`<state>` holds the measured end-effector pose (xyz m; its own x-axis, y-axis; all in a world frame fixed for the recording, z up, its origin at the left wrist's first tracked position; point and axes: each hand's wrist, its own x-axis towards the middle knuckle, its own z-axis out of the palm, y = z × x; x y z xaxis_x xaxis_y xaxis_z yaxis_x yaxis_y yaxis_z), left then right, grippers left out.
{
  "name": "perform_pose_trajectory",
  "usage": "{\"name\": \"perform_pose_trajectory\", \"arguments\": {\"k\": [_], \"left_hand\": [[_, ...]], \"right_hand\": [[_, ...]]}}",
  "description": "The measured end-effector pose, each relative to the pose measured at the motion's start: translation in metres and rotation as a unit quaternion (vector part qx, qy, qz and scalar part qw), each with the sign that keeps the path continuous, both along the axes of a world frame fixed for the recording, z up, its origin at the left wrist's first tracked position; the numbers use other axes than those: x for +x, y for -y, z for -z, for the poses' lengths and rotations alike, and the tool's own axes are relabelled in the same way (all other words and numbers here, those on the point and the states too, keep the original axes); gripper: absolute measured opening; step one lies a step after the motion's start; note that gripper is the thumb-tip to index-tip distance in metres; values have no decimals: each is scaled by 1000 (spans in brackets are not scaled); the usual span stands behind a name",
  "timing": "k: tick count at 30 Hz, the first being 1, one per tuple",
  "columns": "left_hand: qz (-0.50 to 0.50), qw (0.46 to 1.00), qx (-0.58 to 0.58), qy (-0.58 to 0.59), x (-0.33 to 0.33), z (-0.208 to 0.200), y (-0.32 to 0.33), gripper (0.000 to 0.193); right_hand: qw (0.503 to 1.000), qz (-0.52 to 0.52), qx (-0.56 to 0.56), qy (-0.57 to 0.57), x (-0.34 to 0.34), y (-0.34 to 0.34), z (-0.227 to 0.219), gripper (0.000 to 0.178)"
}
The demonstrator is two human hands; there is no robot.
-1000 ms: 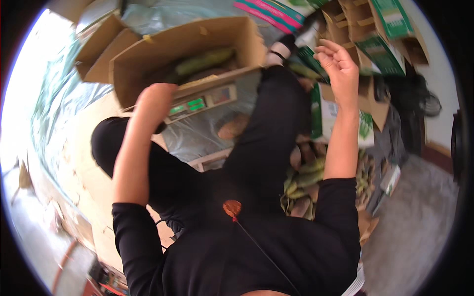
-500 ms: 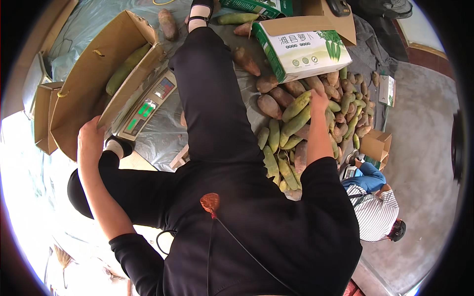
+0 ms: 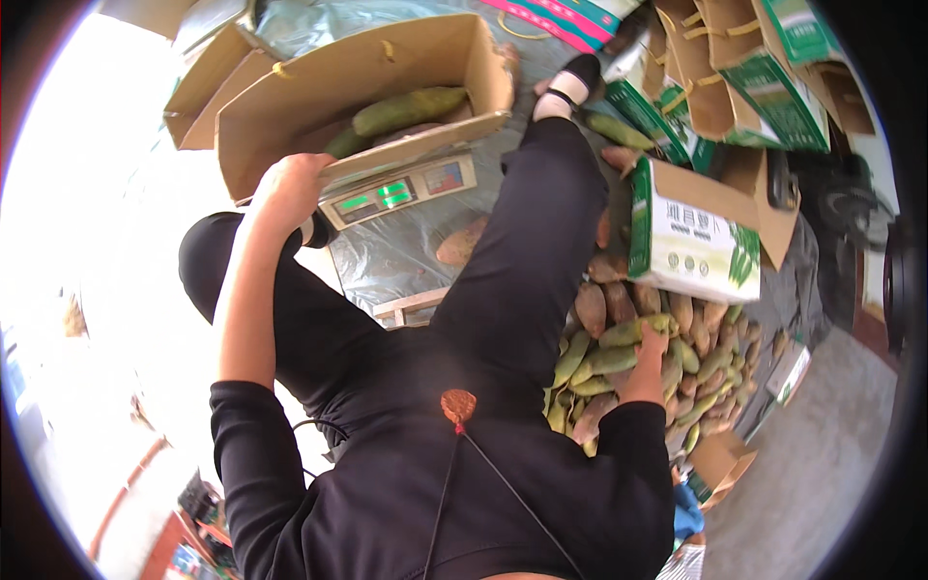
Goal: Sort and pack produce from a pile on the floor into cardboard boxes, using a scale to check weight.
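My left hand point(image 3: 288, 188) is closed on the near rim of an open cardboard box point(image 3: 319, 85) with yellow cord handles. Inside lie green radishes point(image 3: 411, 109). The box rests on a scale point(image 3: 398, 193) with lit green digits. Over to the right, my right hand point(image 3: 653, 344) closes round the end of a green radish point(image 3: 622, 333) on top of a heap. More green radishes point(image 3: 613, 361) and reddish-brown root vegetables point(image 3: 591, 308) surround it; my fingertips are partly hidden.
A white and green carton point(image 3: 691, 242) stands beyond the heap. Several open gift boxes point(image 3: 764, 97) are at the far right. My legs spread between scale and heap, a wooden stool edge point(image 3: 411, 303) between them. A small cardboard box point(image 3: 720, 461) sits beside a person partly visible at lower right.
My view has swung left, so the box and scale appear nearer the middle. My left hand stays on the box rim, my right hand on a radish in the heap.
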<state>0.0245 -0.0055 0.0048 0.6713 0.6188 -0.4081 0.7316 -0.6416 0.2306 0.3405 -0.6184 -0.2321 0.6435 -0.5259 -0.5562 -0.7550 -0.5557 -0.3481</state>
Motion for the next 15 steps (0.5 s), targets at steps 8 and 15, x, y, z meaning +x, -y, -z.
{"name": "perform_pose_trajectory", "arguments": {"k": [8,15], "left_hand": [[-15,1000,-4,9,5,7,-1,26],[4,1000,-18,-15,12,-2,2,30]], "right_hand": [[997,35,-70,0,6,-6,3,70],[995,-79,29,52,-2,-14,14,80]]}}
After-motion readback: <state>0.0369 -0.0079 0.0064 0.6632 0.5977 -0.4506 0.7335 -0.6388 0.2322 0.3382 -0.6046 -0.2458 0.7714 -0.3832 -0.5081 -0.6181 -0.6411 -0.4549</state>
